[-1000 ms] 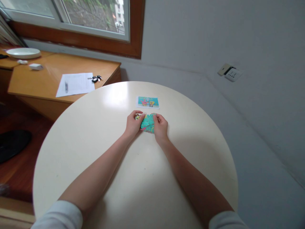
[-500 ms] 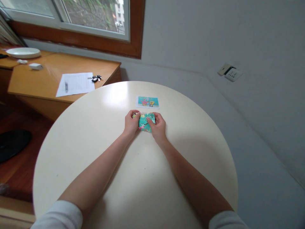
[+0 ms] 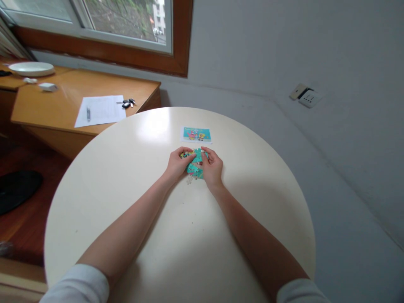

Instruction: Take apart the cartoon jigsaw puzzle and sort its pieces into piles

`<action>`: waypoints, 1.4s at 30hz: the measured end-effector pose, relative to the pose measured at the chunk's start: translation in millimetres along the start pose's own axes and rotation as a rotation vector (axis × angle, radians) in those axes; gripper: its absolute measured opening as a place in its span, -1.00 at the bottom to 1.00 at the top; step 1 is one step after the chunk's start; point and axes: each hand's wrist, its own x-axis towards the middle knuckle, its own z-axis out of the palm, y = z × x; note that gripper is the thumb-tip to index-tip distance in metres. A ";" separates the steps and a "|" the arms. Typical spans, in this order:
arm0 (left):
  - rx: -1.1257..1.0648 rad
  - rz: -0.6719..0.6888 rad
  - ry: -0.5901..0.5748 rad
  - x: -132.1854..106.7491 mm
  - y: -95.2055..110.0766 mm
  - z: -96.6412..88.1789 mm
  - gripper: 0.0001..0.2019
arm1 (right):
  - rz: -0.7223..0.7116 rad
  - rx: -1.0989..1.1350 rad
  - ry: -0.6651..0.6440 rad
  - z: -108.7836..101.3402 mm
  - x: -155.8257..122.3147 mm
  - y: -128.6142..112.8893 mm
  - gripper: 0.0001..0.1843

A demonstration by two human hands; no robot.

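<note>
Both bare forearms reach forward over the round table and draw in toward each other, so the wrists end close together just short of the card, on the person's side of it. White sleeves are pushed up near the elbows.

The left hand is curled, knuckles up, with its fingers bent over the left edge of the puzzle. The right hand mirrors it, thumb and forefinger closed on the puzzle's right and upper edge. Both hands pinch the same teal slab of joined pieces between them. Whether the slab rests on the table or is lifted a little cannot be told. The fingertips of the two hands nearly meet over its top edge.

The puzzle sits just below the card, close to it but apart. A pale loose piece lies on the table just beneath the puzzle, farther from the card.

Well left of the card stands a wooden desk with a paper, keys and a plate.
</note>
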 end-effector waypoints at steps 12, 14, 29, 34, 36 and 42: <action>0.079 0.099 0.179 8.2 -11.6 -1.0 -0.76 | 0.034 0.072 0.022 2.9 -4.1 -8.2 -0.70; 0.070 0.086 0.198 6.9 -9.0 -0.1 -0.76 | 0.048 0.056 0.043 2.0 -4.0 -8.3 -0.67; 0.092 0.116 0.072 4.7 -7.9 -1.7 -0.70 | 0.121 0.096 0.035 0.9 1.4 0.7 -0.68; 0.056 0.061 0.000 0.7 -2.7 2.2 -0.63 | 0.124 0.087 0.045 0.8 1.8 3.4 -0.69; 0.060 0.064 -0.015 -0.1 -2.1 2.9 -0.62 | 0.101 0.074 0.036 0.8 1.8 4.3 -0.70; 0.123 0.124 -0.048 1.4 -6.5 1.1 -0.63 | 0.045 0.082 -0.002 0.6 0.6 3.3 -0.78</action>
